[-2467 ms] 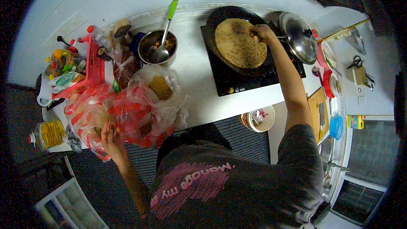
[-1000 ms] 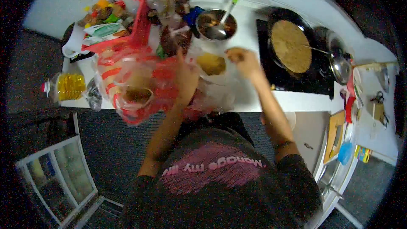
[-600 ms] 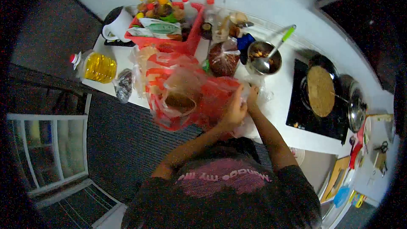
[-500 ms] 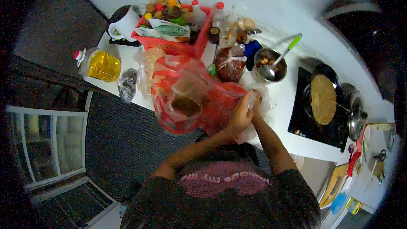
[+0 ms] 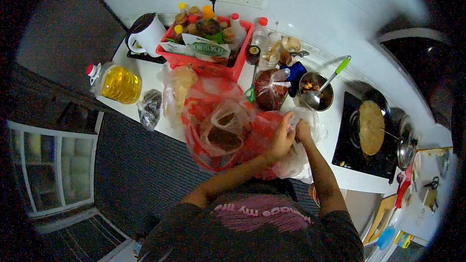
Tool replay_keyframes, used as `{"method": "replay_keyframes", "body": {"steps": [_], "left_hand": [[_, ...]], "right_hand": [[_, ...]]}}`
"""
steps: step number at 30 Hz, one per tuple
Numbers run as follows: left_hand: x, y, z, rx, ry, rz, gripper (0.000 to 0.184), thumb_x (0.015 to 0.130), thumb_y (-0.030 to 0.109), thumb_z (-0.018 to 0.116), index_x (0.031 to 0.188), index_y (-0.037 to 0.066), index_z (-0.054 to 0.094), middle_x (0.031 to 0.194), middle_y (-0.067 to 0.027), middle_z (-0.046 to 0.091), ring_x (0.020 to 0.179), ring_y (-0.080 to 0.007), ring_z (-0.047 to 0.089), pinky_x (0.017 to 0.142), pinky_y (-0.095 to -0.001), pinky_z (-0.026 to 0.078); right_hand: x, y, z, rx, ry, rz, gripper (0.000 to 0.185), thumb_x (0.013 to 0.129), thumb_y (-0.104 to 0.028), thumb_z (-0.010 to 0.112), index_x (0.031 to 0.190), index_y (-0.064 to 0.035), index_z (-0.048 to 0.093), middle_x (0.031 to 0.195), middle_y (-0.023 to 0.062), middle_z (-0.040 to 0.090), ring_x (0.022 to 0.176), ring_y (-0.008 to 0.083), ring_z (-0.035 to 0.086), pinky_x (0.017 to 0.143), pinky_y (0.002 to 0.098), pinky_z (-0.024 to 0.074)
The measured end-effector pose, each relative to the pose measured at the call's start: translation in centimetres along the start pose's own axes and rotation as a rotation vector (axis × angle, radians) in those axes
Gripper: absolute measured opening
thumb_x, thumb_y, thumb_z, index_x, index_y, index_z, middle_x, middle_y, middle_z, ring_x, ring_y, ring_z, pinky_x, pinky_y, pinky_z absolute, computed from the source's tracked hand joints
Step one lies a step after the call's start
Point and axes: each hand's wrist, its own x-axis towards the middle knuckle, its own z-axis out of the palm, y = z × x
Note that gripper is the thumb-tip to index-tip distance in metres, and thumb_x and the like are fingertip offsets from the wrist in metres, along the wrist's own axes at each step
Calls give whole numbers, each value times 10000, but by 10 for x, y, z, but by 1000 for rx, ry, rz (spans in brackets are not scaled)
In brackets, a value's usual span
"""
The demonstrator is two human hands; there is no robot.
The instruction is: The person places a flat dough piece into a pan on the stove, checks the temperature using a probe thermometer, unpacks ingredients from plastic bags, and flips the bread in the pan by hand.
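Observation:
My left hand (image 5: 283, 138) is closed on the gathered part of a clear plastic bag (image 5: 293, 159) at the counter's front edge. Beside it, a small gap to the right, my right hand (image 5: 304, 132) is a fist on the same bag. What the bag holds is hard to make out. Left of my hands lies a red plastic bag (image 5: 201, 150), with a clear bag of brown stuff (image 5: 225, 138) inside its open mouth. Just behind my hands sits a tied clear bag of dark red stuff (image 5: 270, 92).
A steel pot (image 5: 331, 101) with a green-handled ladle (image 5: 335, 73) stands behind right, near a black cooktop (image 5: 350, 153) with a pan and a round brown lid (image 5: 371, 128). A red basket (image 5: 199, 67) of bottles and an oil jug (image 5: 121, 85) are at left.
My hands were pressed together and have moved slightly apart, the right one now a separate fist. The whole view has shifted, so the counter sits a little lower.

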Motion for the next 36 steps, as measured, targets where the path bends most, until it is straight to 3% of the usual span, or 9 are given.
{"method": "replay_keyframes", "body": {"steps": [11, 20, 22, 24, 25, 28, 30, 34, 36], "left_hand": [[-6, -26, 8, -24, 51, -32, 631, 724, -119, 482, 1286, 107, 305, 1103, -92, 483, 816, -168, 493, 666, -268, 456], [-28, -2, 19, 109, 198, -28, 566, 794, 18, 545, 1290, 22, 273, 1154, -151, 422, 995, -239, 462, 871, -337, 392], [-46, 24, 17, 283, 216, -116, 586, 788, 14, 550, 1300, 23, 267, 1161, -154, 418, 1009, -242, 455, 883, -337, 388], [-59, 27, 17, 266, 318, -53, 578, 796, 41, 555, 1303, 28, 278, 1175, -149, 411, 1024, -234, 447, 890, -334, 385], [-66, 28, 18, 256, 369, -21, 574, 800, 55, 557, 1305, 30, 284, 1182, -147, 408, 1031, -230, 443, 893, -332, 384], [-86, 31, 19, 260, 509, 91, 559, 814, 101, 564, 1306, 37, 305, 1196, -135, 404, 1045, -214, 436, 898, -325, 381], [-90, 37, 18, 360, 566, 231, 539, 827, 147, 568, 1298, 40, 328, 1189, -120, 414, 1036, -194, 440, 891, -317, 382], [-106, 42, 13, 317, 586, 198, 472, 857, 102, 520, 1290, 44, 342, 1145, -96, 459, 1025, -187, 453, 878, -310, 383], [-113, 39, 14, 231, 615, 156, 459, 862, 90, 506, 1289, 45, 345, 1151, -100, 456, 1024, -191, 453, 883, -309, 380]], "right_hand": [[-11, -3, -25, -39, -40, -273, 225, 765, -248, 518, 796, -37, 590, 824, 185, 606, 743, 347, 602, 634, 451, 472], [-14, 10, -21, 545, 51, -307, 260, 861, -259, 424, 790, -25, 510, 715, 187, 567, 604, 352, 549, 538, 432, 431], [2, 27, 8, 1180, -363, -238, 237, 871, -270, 443, 799, -56, 515, 647, 109, 522, 503, 250, 488, 446, 363, 397], [25, 50, 39, 2251, -1279, 150, 174, 867, -266, 508, 848, -96, 539, 598, 2, 441, 432, 108, 378, 369, 265, 333], [18, 41, 24, 2223, -1362, 66, 177, 868, -287, 503, 920, -119, 511, 574, -35, 376, 409, 78, 287, 348, 200, 228], [-21, 14, -48, 2087, -1014, 298, 245, 909, -263, 394, 727, -105, 438, 527, -19, 341, 363, 63, 252, 289, 184, 178], [-29, 17, -68, 2364, -1223, 482, 266, 919, -288, 389, 722, -116, 437, 525, -27, 338, 359, 61, 255, 281, 167, 160], [-44, 53, -147, 2177, -902, 0, 258, 919, -311, 415, 709, -161, 433, 527, -67, 328, 360, 44, 247, 280, 171, 166], [-49, 94, -195, 2250, -856, 109, 244, 909, -295, 449, 698, -175, 440, 521, -79, 312, 363, 34, 238, 284, 172, 168]]}}
